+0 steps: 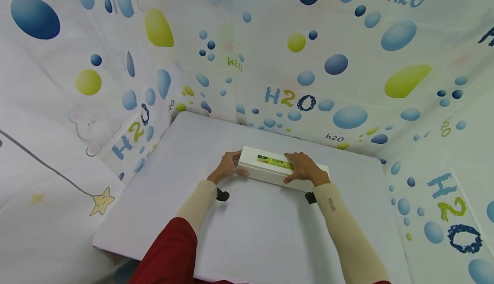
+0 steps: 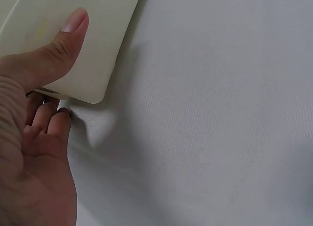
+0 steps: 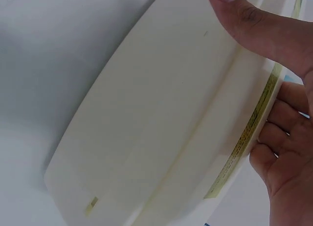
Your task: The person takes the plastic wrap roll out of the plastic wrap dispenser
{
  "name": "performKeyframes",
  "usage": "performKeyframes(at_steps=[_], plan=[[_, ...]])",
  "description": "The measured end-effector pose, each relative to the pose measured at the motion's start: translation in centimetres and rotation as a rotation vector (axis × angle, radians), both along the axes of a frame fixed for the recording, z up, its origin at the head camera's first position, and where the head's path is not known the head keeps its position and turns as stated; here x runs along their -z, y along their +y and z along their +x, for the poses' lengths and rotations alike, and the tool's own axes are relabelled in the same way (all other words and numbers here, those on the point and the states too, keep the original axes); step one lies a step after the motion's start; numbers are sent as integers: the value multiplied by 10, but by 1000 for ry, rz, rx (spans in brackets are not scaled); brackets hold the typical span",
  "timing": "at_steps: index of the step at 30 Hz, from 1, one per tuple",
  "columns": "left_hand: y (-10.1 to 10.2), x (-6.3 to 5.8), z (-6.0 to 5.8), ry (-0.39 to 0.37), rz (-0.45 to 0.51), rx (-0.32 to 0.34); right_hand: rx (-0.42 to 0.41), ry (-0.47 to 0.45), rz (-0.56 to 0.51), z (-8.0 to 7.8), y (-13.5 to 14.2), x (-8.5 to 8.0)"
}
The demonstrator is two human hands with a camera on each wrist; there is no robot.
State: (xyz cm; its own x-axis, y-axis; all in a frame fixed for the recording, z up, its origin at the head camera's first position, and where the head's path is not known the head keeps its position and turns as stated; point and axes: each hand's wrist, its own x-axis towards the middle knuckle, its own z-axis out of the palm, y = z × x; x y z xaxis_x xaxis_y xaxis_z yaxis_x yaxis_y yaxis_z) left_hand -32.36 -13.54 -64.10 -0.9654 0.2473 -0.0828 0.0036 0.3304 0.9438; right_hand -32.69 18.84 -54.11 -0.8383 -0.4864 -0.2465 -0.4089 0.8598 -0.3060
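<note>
A long white lidded box [image 1: 266, 177] lies across the white table, a yellow-green label [image 1: 272, 161] along its lid. My left hand [image 1: 227, 167] grips the box's left end. In the left wrist view its thumb [image 2: 54, 57] lies on the box's side [image 2: 100, 50], while the other fingers curl in at the lower edge. Over the right half of the box, my right hand [image 1: 305, 169] holds it from above and covers part of the label. The right wrist view has the thumb [image 3: 259, 28] on the front side and the fingers [image 3: 274, 133] bent against the labelled lid.
The white-covered table [image 1: 254, 232] has rounded corners. White sheeting [image 1: 262, 52] printed with blue and green drops and "H2O" encloses its back and sides. Dark wrist pieces [image 1: 222, 195] hang below both forearms.
</note>
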Motion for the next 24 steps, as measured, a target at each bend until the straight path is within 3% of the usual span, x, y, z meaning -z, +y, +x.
performKeyframes(at_steps=[9,24], plan=[[1,6,3,-33,98,-13,2,17,-9,-4,-2,2],[0,7,4,-63,117,-8,21,37,-24,-11,-3,2]])
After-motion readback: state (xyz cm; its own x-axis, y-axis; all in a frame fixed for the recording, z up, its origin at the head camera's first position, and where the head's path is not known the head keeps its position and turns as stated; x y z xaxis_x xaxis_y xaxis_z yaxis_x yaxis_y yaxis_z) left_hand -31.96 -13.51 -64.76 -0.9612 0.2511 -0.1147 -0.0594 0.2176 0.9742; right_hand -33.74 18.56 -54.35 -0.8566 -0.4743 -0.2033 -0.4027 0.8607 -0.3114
